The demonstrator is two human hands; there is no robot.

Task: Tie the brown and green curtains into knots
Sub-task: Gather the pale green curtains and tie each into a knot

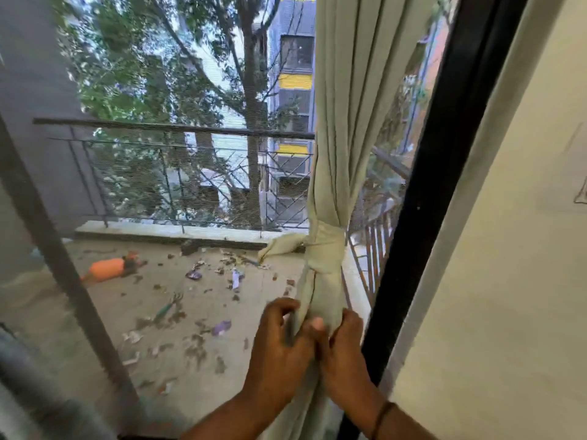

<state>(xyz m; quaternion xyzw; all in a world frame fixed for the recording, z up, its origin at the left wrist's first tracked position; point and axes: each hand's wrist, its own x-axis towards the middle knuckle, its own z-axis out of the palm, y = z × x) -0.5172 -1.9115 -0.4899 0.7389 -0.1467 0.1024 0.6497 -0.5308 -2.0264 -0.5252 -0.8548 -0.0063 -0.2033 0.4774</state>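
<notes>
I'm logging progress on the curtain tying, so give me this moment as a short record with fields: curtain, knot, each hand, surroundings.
curtain: green curtain, gathered into one bunch beside the black door frame
knot: knot already formed in the bunch, a loose end sticking out to its left
left hand: left hand grips the fabric below the knot
right hand: right hand grips the same length of fabric, close against the left
brown curtain: not in view
surroundings: balcony floor strewn with litter, railing behind
</notes>
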